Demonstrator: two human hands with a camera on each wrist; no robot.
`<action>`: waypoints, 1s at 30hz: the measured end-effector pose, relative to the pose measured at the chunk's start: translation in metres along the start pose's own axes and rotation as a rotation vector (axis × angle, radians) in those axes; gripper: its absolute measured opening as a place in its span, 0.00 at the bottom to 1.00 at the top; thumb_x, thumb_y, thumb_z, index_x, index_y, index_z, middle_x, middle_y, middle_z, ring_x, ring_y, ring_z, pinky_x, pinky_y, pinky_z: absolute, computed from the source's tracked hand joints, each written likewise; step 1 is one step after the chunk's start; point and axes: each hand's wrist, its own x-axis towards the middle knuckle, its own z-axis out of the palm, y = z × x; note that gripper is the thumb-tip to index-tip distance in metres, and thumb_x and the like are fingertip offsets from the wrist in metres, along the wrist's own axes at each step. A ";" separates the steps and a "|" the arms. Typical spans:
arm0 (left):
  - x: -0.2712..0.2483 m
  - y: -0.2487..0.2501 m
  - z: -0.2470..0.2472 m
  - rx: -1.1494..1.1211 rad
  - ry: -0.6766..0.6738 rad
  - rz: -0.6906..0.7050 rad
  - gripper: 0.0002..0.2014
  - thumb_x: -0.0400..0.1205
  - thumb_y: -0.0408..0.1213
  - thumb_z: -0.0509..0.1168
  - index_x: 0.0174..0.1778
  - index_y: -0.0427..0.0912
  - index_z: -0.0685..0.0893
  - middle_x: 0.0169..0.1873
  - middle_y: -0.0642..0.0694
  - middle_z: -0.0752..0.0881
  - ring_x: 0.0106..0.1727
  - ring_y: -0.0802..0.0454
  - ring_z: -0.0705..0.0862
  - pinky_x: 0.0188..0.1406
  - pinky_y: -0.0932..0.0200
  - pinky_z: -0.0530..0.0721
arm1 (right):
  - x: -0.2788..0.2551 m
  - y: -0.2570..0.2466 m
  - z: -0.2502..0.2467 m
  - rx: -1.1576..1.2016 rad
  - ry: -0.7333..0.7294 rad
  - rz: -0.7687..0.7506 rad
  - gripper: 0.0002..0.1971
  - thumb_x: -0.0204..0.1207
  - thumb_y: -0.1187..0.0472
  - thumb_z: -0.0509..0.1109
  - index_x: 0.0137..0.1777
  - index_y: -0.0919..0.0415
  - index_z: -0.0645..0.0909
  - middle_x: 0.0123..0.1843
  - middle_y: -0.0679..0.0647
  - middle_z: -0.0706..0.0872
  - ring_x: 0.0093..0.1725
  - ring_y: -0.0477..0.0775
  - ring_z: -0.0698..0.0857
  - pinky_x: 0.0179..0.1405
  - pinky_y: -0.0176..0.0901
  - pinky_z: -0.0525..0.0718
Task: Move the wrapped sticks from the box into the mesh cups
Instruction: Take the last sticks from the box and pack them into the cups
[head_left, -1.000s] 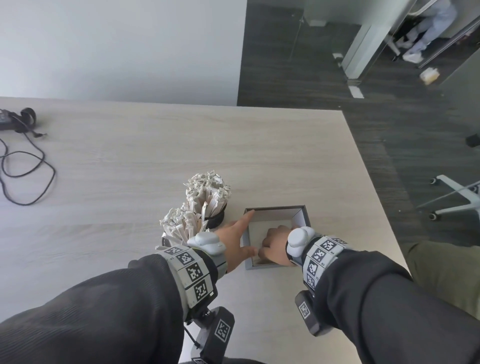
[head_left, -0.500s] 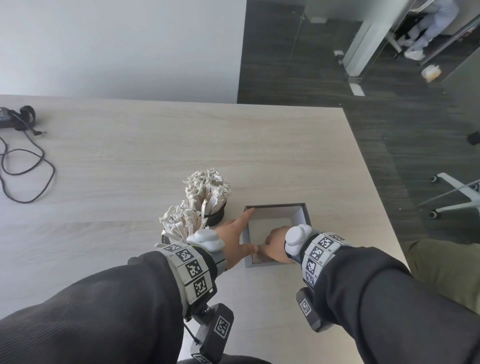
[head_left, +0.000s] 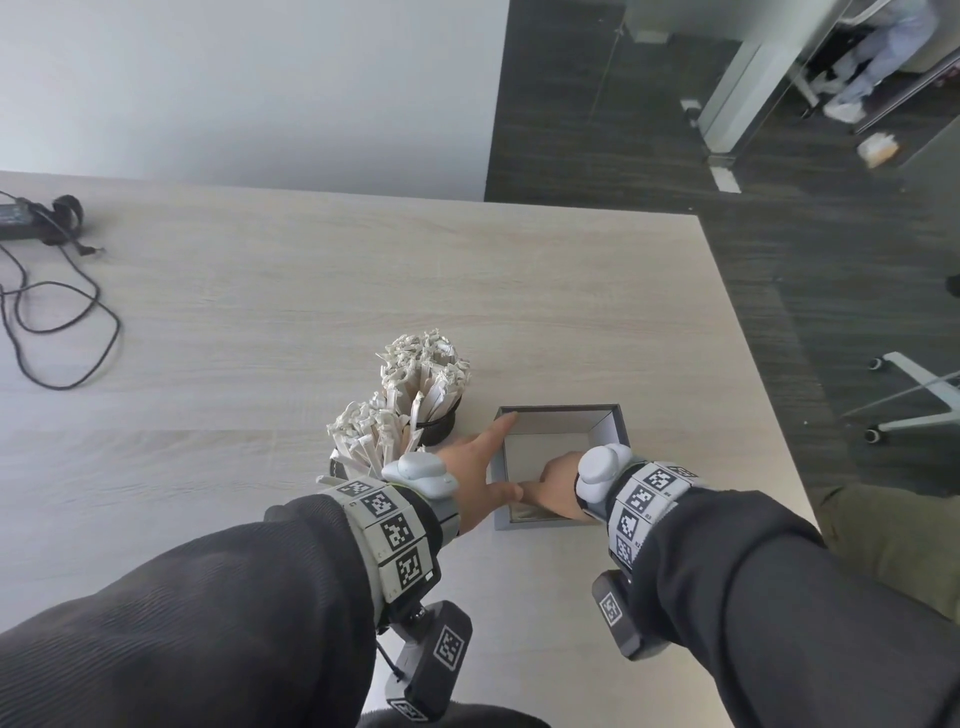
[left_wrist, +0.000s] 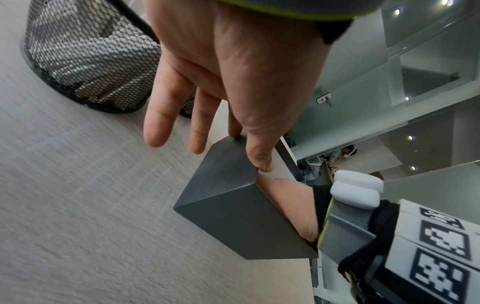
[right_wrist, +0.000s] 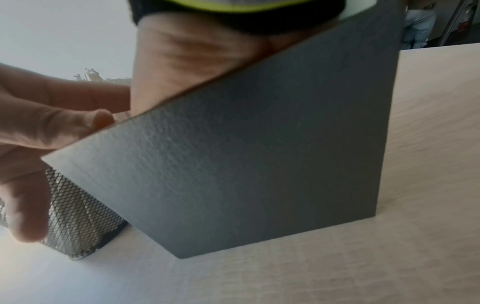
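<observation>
An open grey box (head_left: 609, 431) stands on the pale table, and the part of its floor that shows is bare. My left hand (head_left: 480, 465) lies against its left wall with straight fingers, the thumb over the near rim. My right hand (head_left: 557, 480) reaches down into the box, its fingers hidden, so I cannot tell what it holds. Left of the box stand two black mesh cups, the far cup (head_left: 439, 423) and the near cup (head_left: 336, 467), both packed with wrapped sticks (head_left: 423, 369). The left wrist view shows the box (left_wrist: 228, 197), a cup (left_wrist: 91, 61) and my right hand (left_wrist: 288, 201).
A black cable (head_left: 57, 332) and a power adapter (head_left: 15, 218) lie at the table's far left. The table's right edge (head_left: 753, 364) runs close to the box. Beyond it a white chair base (head_left: 914, 400) stands on the dark floor.
Hardly anything: my right hand has shifted slightly inside the box, and my left hand stays on the left wall.
</observation>
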 end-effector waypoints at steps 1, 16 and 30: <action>0.000 0.000 0.000 -0.001 0.000 0.002 0.40 0.81 0.56 0.65 0.83 0.68 0.46 0.69 0.44 0.80 0.62 0.41 0.82 0.59 0.50 0.80 | -0.001 0.002 0.001 0.014 -0.005 -0.006 0.27 0.86 0.39 0.48 0.50 0.65 0.73 0.46 0.60 0.78 0.49 0.59 0.76 0.51 0.46 0.68; 0.002 0.001 0.000 0.027 -0.020 -0.006 0.41 0.80 0.57 0.66 0.82 0.70 0.45 0.67 0.45 0.81 0.59 0.41 0.84 0.60 0.45 0.83 | -0.028 0.029 -0.017 0.261 -0.087 -0.198 0.30 0.82 0.38 0.52 0.68 0.60 0.80 0.62 0.58 0.84 0.60 0.63 0.81 0.66 0.54 0.76; 0.005 0.006 -0.004 0.064 -0.022 0.006 0.41 0.80 0.55 0.68 0.83 0.66 0.49 0.73 0.46 0.79 0.65 0.42 0.83 0.64 0.46 0.82 | -0.075 0.053 -0.024 -0.046 0.155 -0.425 0.11 0.79 0.50 0.67 0.55 0.54 0.80 0.43 0.51 0.83 0.42 0.59 0.82 0.36 0.45 0.75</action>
